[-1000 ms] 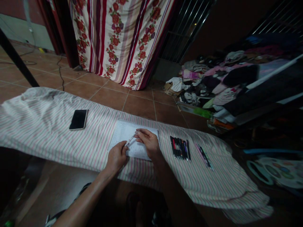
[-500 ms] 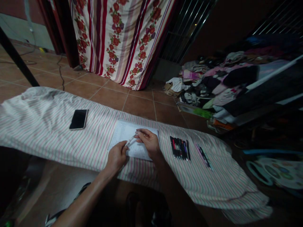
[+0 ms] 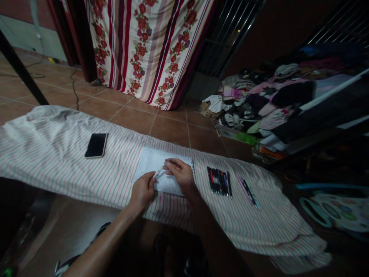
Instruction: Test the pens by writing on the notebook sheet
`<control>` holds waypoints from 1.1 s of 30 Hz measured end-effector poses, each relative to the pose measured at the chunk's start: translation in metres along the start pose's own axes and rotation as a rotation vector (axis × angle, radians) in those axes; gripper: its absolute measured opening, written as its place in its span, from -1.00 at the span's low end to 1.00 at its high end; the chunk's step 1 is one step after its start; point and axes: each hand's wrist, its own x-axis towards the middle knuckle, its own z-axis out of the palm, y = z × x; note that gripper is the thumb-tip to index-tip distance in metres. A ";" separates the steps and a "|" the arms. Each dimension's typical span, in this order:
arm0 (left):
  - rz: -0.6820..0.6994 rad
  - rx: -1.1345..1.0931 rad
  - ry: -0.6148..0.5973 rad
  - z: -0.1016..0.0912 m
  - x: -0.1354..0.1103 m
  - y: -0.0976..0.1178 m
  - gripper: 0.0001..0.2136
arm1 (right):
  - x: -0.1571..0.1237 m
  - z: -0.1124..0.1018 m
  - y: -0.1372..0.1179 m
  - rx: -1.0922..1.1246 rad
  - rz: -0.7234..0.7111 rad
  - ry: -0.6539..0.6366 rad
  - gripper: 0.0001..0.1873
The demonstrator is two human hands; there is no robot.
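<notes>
Both hands hold one slim white pen (image 3: pixel 159 171) above an open spiral notebook (image 3: pixel 167 187). My left hand (image 3: pixel 143 189) is closed around the pen's lower left end. At the other end, the fingertips of my right hand (image 3: pixel 183 175) pinch it; a small part there is too fine to make out. Writing covers the notebook page, and its spiral binding runs along the right side. To the right of my right hand lies a row of several pens (image 3: pixel 219 182), mostly dark, one with red.
Farther right lie a few more pens (image 3: pixel 248 192) on the striped cloth (image 3: pixel 121 173). A phone (image 3: pixel 96 145) rests on the left. Beyond are a tiled floor (image 3: pixel 170 125), a floral curtain (image 3: pixel 144 50) and a heap of clothes (image 3: pixel 259 92).
Almost nothing differs. Both hands keep the pen over the notebook, with only a very slight shift of the right fingers.
</notes>
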 end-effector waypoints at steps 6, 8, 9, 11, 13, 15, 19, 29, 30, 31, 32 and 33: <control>0.031 0.001 0.002 0.001 -0.001 0.002 -0.70 | -0.005 -0.002 -0.002 -0.024 -0.005 -0.026 -0.71; 0.060 -0.005 -0.001 0.001 -0.003 0.004 -0.70 | -0.009 -0.004 -0.004 -0.034 -0.012 -0.020 -0.72; 0.076 -0.007 -0.002 0.001 -0.004 0.005 -0.70 | -0.011 -0.005 -0.006 -0.042 -0.016 -0.022 -0.73; 0.116 -0.009 -0.006 0.000 -0.007 0.008 -0.70 | -0.018 -0.008 -0.011 -0.065 -0.037 -0.020 -0.73; 0.173 -0.007 -0.010 -0.002 -0.012 0.012 -0.71 | -0.028 -0.012 -0.019 -0.096 -0.068 -0.005 -0.73; 0.232 -0.006 -0.013 -0.006 -0.019 0.018 -0.72 | -0.043 -0.018 -0.031 -0.157 -0.121 0.010 -0.74; 0.373 -0.004 -0.008 -0.015 -0.038 0.036 -0.73 | -0.080 -0.032 -0.064 -0.427 -0.296 -0.015 -0.85; 0.658 0.012 0.015 -0.045 -0.127 0.093 -0.73 | -0.182 -0.058 -0.139 -1.134 -0.642 -0.200 -0.71; 0.686 0.011 0.021 -0.047 -0.138 0.095 -0.72 | -0.192 -0.058 -0.142 -1.168 -0.631 -0.214 -0.68; 0.714 0.018 0.030 -0.048 -0.149 0.096 -0.71 | -0.201 -0.057 -0.144 -1.190 -0.596 -0.224 -0.64; 0.737 0.034 0.043 -0.050 -0.159 0.097 -0.71 | -0.210 -0.056 -0.146 -1.200 -0.541 -0.228 -0.60; 0.751 0.054 0.058 -0.050 -0.169 0.096 -0.70 | -0.218 -0.055 -0.147 -1.199 -0.474 -0.231 -0.56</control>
